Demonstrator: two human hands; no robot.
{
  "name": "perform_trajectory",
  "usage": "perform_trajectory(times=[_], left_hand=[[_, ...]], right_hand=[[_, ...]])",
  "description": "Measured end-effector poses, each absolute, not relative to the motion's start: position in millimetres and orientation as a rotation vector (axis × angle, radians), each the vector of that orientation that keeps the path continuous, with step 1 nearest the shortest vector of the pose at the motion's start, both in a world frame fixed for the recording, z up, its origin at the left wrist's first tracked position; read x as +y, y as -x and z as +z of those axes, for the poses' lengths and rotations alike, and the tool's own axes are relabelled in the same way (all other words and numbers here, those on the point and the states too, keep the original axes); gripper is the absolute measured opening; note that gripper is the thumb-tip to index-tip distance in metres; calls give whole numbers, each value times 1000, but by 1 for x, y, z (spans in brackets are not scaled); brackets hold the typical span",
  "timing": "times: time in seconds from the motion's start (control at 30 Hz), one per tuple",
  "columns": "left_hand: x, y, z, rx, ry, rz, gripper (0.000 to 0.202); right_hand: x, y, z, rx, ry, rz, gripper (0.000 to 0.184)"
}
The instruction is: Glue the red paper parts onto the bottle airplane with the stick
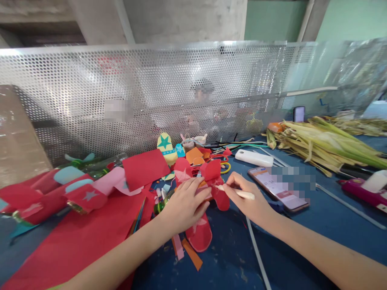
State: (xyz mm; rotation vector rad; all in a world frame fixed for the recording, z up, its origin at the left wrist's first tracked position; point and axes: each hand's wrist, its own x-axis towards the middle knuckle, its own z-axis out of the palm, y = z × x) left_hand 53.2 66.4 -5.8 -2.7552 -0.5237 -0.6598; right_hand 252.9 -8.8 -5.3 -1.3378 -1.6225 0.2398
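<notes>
My left hand (185,205) lies palm down on a red felt craft piece (215,185), its fingers curled and pressing the piece against the blue table (229,262). My right hand (248,199) pinches a thin white stick (238,192) and holds its tip against the same red piece. A rounded red felt cutout (199,235) lies under and just below my left hand. Pink and orange strips (189,250) lie beside it.
Red felt sheets (75,237), star-decorated shapes (165,146) and scraps cover the left. A smartphone (279,189) and a white case (254,158) lie to the right, with green leaves (326,147) behind. A perforated metal screen (151,92) closes the back; a person sits behind it.
</notes>
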Motion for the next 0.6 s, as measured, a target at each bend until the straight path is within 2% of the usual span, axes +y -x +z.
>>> perform_trajectory(times=[0.6], left_hand=[[67,-53,-6,-519,2753,-630,26]], right_hand=[[-9,-252,-4,-1618,1354,264,20]])
